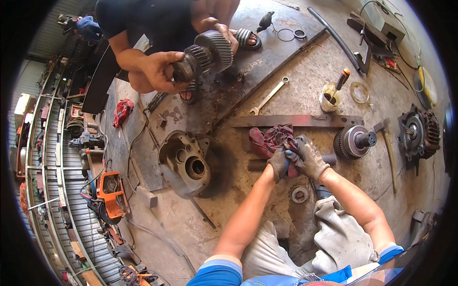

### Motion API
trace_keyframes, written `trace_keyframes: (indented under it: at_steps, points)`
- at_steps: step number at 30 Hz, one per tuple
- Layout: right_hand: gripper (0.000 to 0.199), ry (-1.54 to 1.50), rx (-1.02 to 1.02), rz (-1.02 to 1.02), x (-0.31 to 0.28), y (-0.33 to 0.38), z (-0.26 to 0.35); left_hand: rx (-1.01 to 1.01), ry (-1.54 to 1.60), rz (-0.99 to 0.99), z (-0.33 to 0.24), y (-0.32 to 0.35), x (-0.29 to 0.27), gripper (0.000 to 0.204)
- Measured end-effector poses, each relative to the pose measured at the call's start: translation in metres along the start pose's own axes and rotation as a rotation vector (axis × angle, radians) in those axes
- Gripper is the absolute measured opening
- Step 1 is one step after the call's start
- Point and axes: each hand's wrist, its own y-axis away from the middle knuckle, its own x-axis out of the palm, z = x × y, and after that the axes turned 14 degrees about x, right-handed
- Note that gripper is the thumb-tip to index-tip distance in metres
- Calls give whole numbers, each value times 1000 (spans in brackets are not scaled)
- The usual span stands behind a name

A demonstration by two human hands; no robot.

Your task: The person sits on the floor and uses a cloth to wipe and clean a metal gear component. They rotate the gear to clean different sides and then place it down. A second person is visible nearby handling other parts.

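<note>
Both my gloved hands are together over the floor, in front of my knees. My left hand [278, 165] is closed on a dark red patterned rag [271, 141]. My right hand [309, 158] grips the same rag, fingers bunched against the left. Whether anything is wrapped inside is hidden. Beneath them lies a dark round bar [258, 165]. To the right of my hands a gear with a shaft stub [355, 142] sits on the floor. A metal housing with round bores [187, 164] stands to the left. Beyond the rag runs a flat steel bar [305, 121].
Opposite me, a crouching person's hands hold a geared shaft [210, 53]. A wrench [270, 96], a cup [330, 97] holding a screwdriver [342, 79], and a ring [359, 92] lie ahead. At right are a hammer [389, 155] and a ribbed casing [420, 136]. An orange machine [110, 196] stands left.
</note>
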Motion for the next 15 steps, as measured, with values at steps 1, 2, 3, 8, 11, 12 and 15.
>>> trace_keyframes:
  at_steps: [1, 2, 3, 8, 11, 12, 15]
  points:
    - [31, 0, 50, 39, -1, 0, 0, -4, -44, 10, -3, -1, 0, 23]
    - [32, -37, 99, 27, -1, 0, 1, -46, -176, -10, -6, -2, 1, 23]
    - [32, -77, 145, 59, -2, -1, 0, 18, -431, 18, -9, -4, 2, 23]
    - [44, -253, 265, 239, -11, -4, -9, 45, -1357, 34, -29, -8, 17, 23]
    - [50, -569, 750, 573, -21, -7, -9, 47, -1503, 111, -36, -8, 21, 21]
    - [50, -597, 766, 606, -23, -8, -8, 86, -1495, 119, -36, -9, 21, 21]
    - [46, -603, 595, 462, -18, -11, -2, 53, -1300, -57, -32, -11, 17, 20]
